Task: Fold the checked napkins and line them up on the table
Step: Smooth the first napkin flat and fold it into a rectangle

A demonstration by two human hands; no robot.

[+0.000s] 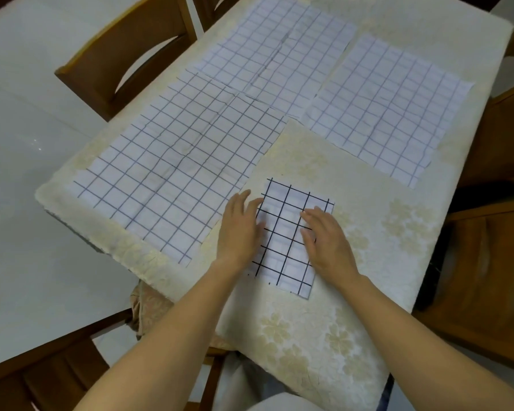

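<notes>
Pressing step: your left hand (239, 229) and right hand (327, 241), both flat with straight fingers and grasping nothing, smooth the folded napkin (290, 232) near the table (368, 307) front; next (a judgement) comes the unfolded napkin (166, 173) at 10 o'clock.

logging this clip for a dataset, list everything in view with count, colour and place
folded checked cloth napkin: 1, white with black lines, nearest the person, under both hands
unfolded checked cloth napkins: 3, white with dark lines, flat at left, far and right
floral tablecloth: 1, cream, beneath all napkins
wooden chairs: at least 3, brown, around the cloth
left hand: 1, flat on folded napkin's left edge
right hand: 1, flat on its right side
</notes>
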